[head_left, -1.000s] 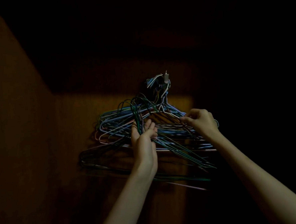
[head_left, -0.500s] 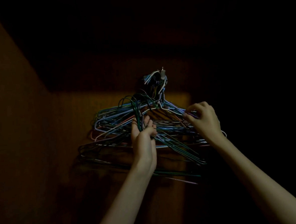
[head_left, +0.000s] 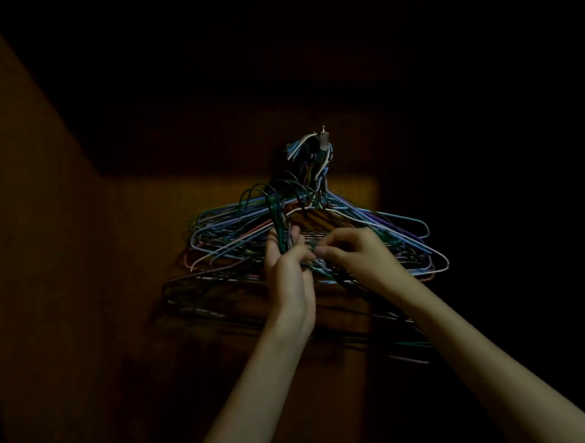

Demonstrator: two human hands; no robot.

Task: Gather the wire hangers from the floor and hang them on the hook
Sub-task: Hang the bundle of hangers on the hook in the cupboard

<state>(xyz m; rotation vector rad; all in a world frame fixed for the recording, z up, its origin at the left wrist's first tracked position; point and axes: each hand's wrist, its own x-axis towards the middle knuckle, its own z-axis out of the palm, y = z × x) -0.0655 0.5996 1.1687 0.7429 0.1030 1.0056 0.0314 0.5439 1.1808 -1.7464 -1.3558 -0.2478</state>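
The left hand (head_left: 288, 266) gripped a green bunch of wire hangers (head_left: 277, 218), necks pointing up; the hook (head_left: 324, 140) sat above and to its right. The right hand (head_left: 358, 255), fingers curled, pinched wires just beside it, so the left was likelier to lift

Hands: you have two up, the left hand (head_left: 288, 266) and the right hand (head_left: 358, 256).
Hook: you see one hook (head_left: 324, 140) on the wall.
Wire hangers: you face one tangled bunch of wire hangers (head_left: 380, 229); too many and too dim to count singly.
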